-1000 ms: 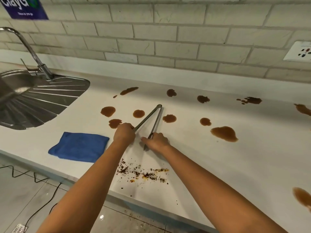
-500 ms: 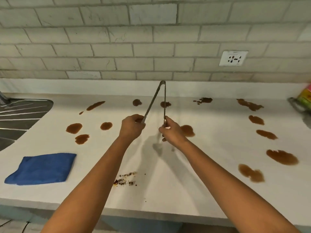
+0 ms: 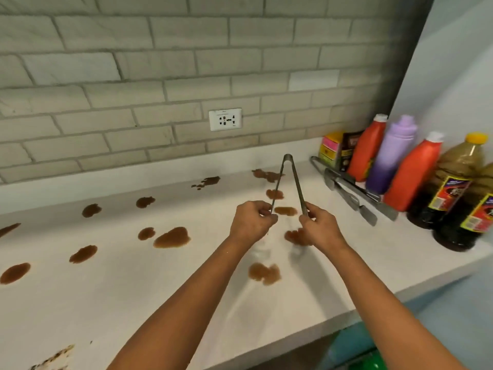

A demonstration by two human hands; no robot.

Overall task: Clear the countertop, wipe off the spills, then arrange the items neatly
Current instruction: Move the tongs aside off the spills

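Note:
Metal tongs (image 3: 289, 180) hang in the air above the white countertop (image 3: 133, 284), hinge pointing away from me. My left hand (image 3: 252, 221) pinches the end of the left arm, and my right hand (image 3: 318, 227) grips the end of the right arm. Several brown spills dot the counter, the largest one (image 3: 172, 237) left of my hands and another (image 3: 264, 273) just below them. Dry crumbs (image 3: 53, 357) lie at the bottom left edge.
Another pair of metal tongs (image 3: 349, 192) lies at the right. Behind it stand two red bottles (image 3: 412, 174), a purple bottle (image 3: 389, 158), dark sauce bottles (image 3: 450, 193) and small boxes (image 3: 333, 149). A wall socket (image 3: 225, 119) sits on the brick backsplash.
The tongs rose off the counter in both hands and travelled right. My view swung right: sink and blue cloth left the frame, bottles and second tongs came in.

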